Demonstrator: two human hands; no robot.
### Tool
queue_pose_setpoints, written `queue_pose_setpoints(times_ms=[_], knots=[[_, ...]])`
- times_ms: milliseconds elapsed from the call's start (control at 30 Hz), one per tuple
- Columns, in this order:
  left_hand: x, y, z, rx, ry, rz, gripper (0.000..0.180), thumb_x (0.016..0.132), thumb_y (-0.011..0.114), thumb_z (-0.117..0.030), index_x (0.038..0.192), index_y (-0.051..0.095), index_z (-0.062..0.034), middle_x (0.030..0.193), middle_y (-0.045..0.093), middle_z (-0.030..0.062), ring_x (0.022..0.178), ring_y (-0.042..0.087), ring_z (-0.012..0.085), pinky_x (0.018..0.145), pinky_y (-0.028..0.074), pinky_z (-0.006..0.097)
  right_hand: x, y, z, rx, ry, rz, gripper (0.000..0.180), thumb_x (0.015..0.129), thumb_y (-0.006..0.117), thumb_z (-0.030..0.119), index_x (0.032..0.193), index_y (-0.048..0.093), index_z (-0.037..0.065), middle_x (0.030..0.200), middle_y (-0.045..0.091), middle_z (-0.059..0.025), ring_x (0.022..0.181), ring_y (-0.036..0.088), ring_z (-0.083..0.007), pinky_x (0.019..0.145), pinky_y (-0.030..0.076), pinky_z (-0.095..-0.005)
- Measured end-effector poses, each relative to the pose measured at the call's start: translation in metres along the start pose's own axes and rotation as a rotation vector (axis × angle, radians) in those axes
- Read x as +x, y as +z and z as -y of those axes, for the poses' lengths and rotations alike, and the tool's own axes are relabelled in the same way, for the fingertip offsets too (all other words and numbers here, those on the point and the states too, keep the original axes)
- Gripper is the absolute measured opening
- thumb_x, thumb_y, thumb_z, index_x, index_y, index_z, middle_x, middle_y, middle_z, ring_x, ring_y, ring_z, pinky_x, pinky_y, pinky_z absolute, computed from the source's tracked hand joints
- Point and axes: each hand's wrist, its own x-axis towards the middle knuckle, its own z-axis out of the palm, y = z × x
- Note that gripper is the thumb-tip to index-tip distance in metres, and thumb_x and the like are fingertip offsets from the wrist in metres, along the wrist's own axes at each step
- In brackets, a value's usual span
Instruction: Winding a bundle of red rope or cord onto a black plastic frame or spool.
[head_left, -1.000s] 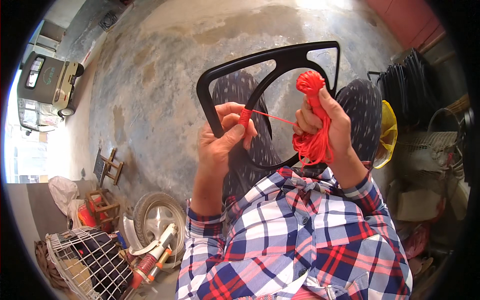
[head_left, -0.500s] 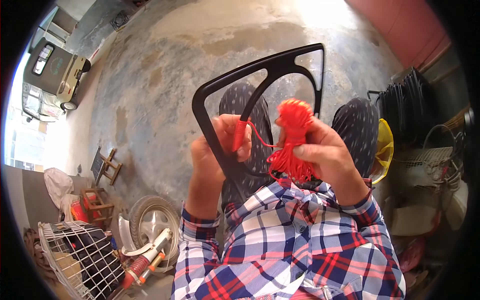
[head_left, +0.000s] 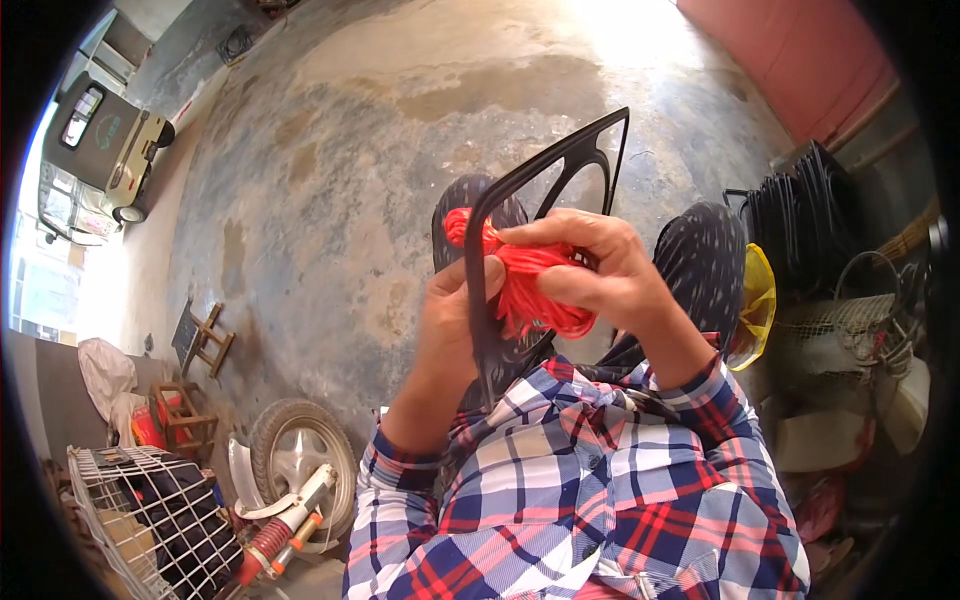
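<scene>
Two hands are busy over the person's lap, but start at the far left. A small three-wheeled van stands out in the bright light. Lower down, a little wooden stool sits on the stained concrete floor. Near the bottom corner is a white wire basket, and just beside it a scooter wheel with a red spring.

Next comes the left hand. It holds the black frame by its near edge. The thumb presses on the front of the bar and the other fingers are hidden behind it, so the grip is pressed around the frame. The frame is tipped edge-on and rises up and to the right, over the knees.

Red cord is bunched right by the frame, between the two hands. One end of the bunch sticks out on the left side of the bar. The right hand is curled around the bunch, fingers on top and thumb below, squeezing it. The cord touches the frame.

Both arms wear checked sleeves in red, white and blue.

Further right, a yellow bag hangs beside the knee. Black hoops are stacked behind it, against a red wall.
</scene>
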Motion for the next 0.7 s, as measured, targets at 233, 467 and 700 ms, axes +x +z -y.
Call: queue_pose_setpoints(times_ms=[233,467,700], knots=[[-0.009,0.003,-0.005,-0.124,-0.266,0.114,0.040,0.095,0.057,-0.025,0.125,0.056,0.0014,0.109,0.067,0.0086,0.096,0.066,0.0155,0.081,0.052,0.027,-0.020,-0.008,-0.039,0.918,0.460,0.023,0.037,0.088,0.059,0.022,0.115,0.060,-0.004,0.109,0.066,-0.0121,0.105,0.062,-0.0211,0.098,0.045,-0.0359],[-0.005,0.009,0.003,-0.049,-0.122,0.098,0.048,0.103,0.043,-0.041,0.112,0.060,0.0023,0.103,0.066,0.0083,0.089,0.064,0.0140,0.076,0.050,0.026,-0.001,-0.008,-0.039,1.010,0.381,-0.117,0.029,0.087,0.065,0.009,0.113,0.061,-0.002,0.105,0.066,-0.0090,0.095,0.064,-0.0168,0.088,0.051,-0.0309],[-0.005,0.010,-0.001,0.026,-0.113,0.131,0.060,0.102,0.034,-0.054,0.104,0.059,0.0000,0.076,0.059,0.0091,0.056,0.051,0.0128,0.048,0.040,0.027,-0.022,-0.019,-0.068,1.006,0.231,-0.118,0.037,0.092,0.060,0.020,0.121,0.057,-0.002,0.125,0.062,-0.0143,0.112,0.061,-0.0249,0.102,0.046,-0.0420]])
